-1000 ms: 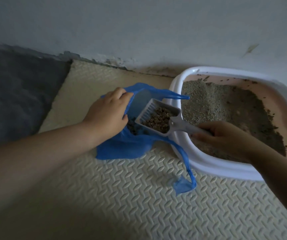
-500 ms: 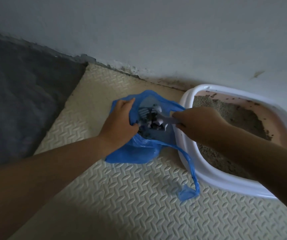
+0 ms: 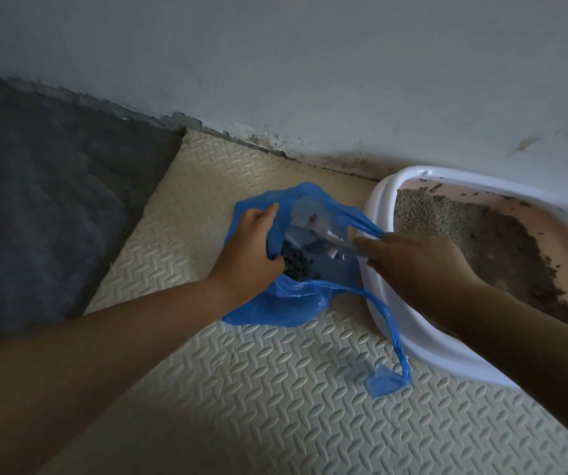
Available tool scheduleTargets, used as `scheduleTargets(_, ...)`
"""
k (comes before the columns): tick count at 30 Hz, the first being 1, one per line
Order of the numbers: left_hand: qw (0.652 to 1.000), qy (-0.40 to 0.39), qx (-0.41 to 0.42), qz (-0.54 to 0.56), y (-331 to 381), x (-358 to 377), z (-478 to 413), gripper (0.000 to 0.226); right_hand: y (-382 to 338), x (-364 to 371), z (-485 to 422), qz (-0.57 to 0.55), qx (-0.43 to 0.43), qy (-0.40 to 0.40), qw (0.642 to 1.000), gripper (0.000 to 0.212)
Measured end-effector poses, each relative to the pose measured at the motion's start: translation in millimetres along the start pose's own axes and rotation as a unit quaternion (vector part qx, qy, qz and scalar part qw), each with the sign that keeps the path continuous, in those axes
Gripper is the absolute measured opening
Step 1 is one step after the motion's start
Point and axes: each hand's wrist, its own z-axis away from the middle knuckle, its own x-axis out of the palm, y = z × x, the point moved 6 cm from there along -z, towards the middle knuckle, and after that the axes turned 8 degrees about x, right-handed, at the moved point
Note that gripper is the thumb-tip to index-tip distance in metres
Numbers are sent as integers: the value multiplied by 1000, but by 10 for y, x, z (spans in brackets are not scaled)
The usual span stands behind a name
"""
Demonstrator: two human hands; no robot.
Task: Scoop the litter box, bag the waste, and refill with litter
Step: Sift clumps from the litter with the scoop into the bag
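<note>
Nearest, at 5 o'clock on the foam mat (image 3: 275, 399): a loose blue bag handle (image 3: 387, 383), trailing. Further in, left hand (image 3: 248, 255) closed on the near rim of the blue bag (image 3: 275, 313), pinning its mouth wide. Right hand (image 3: 416, 265) wrapped round the handle of the scoop (image 3: 313, 234), tipped down inside the bag; dark waste (image 3: 294, 264) heaped below, scoop seemingly near empty, though blurred. Beyond, at 2 o'clock: litter box (image 3: 378, 214), litter (image 3: 481, 248) banked against the far wall. Best done with a gentle shake, kept below the rim, mouth held taut.
</note>
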Motion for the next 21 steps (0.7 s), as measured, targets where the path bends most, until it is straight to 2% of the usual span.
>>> scheduleTargets(2,1000,-6,5,-7,55,10,-1,80,30,56,55,-28,14,-4,1000,29)
scheduleTargets(4,1000,-10,17,-22,111,4,-6,79,130,106,93,-115,51,-20,992,28)
scheduleTargets(8,997,-16,42,-57,215,-14,-28,78,357,264,175,-325,113,-91,935,22)
scheduleTargets(10,996,-19,62,-64,286,-5,-51,76,462,315,213,-388,116,-106,908,20)
scheduleTargets(16,987,-20,133,-85,589,167,-210,66,869,359,492,-503,138,-105,846,24)
scheduleTargets(21,983,-23,163,-75,867,539,-411,64,1345,568,949,-559,216,-119,792,20)
